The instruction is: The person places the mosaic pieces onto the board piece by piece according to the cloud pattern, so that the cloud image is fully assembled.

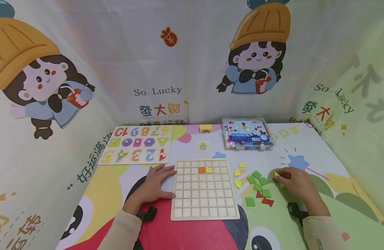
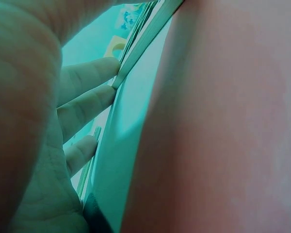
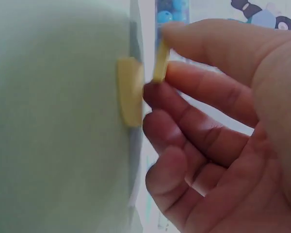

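A wooden grid board (image 1: 204,202) lies on the patterned table, with an orange square tile (image 1: 202,170) and a yellow tile (image 1: 209,170) side by side in its upper rows. Against the board's left edge rests my left hand (image 1: 152,184), fingers extended and thumb spread; in the left wrist view its fingertips touch the rim. Right of the board, my right hand (image 1: 295,182) pinches a small yellow tile (image 3: 161,60) between thumb and forefinger, just above the table. Another yellow piece (image 3: 130,92) lies below those fingers; its full shape is hard to tell.
Between board and right hand lie several green square tiles (image 1: 266,193), red triangles (image 1: 265,200) and yellow quarter-round pieces (image 1: 237,184). Farther back are a number-and-shape puzzle (image 1: 138,151), a pattern card (image 1: 203,146), a yellow arch block (image 1: 205,128) and a clear plastic box (image 1: 248,134).
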Available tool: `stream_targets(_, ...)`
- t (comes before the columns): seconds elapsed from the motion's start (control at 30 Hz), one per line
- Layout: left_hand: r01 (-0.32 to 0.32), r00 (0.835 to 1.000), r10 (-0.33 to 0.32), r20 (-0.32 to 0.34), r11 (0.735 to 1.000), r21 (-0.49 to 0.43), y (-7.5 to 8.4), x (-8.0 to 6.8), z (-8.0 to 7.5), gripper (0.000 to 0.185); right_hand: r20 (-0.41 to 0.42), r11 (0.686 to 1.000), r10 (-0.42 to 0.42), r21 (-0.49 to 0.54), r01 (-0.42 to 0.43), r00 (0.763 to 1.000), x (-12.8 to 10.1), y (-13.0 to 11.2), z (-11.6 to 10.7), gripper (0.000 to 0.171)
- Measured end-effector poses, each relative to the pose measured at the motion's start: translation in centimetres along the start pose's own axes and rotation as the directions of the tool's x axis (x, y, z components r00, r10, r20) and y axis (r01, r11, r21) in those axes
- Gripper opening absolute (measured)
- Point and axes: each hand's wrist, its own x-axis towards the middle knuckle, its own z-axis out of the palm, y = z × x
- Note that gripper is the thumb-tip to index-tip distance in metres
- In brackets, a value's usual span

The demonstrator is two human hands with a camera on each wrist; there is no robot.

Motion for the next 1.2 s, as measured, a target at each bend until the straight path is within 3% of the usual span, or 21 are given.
stream_targets(0.13, 0.001, 1.000, -0.001, 0.001, 1.000, 0.000, 0.1, -0.1, -0.1, 0.084, -0.028, 0.999, -0.014, 0.045, 0.015, 1.000, -0.1, -1.3, 0.0, 0.036)
stream_targets(0.33, 0.010, 1.000, -0.010, 0.012, 1.000, 0.006, 0.3, -0.2, 0.0, 0.083, -0.072, 0.991, -0.120, 0.057, 0.124, 0.990, -0.3, -5.4, 0.7, 0.029)
stream_targets(0.7, 0.013, 1.000, -0.014, 0.008, 1.000, 0.008, 0.4, -0.2, -0.1, 0.084, -0.056, 0.938, -0.347, -0.001, 0.348, 0.936, 1.1, -12.6, 2.4, 0.019)
stream_targets(1.2, -0.005, 1.000, 0.005, 0.002, 1.000, 0.030, 0.1, -0.3, 0.1, 0.083, 0.064, 0.916, -0.380, -0.114, 0.385, 0.923, 3.5, -16.1, 6.3, 0.016)
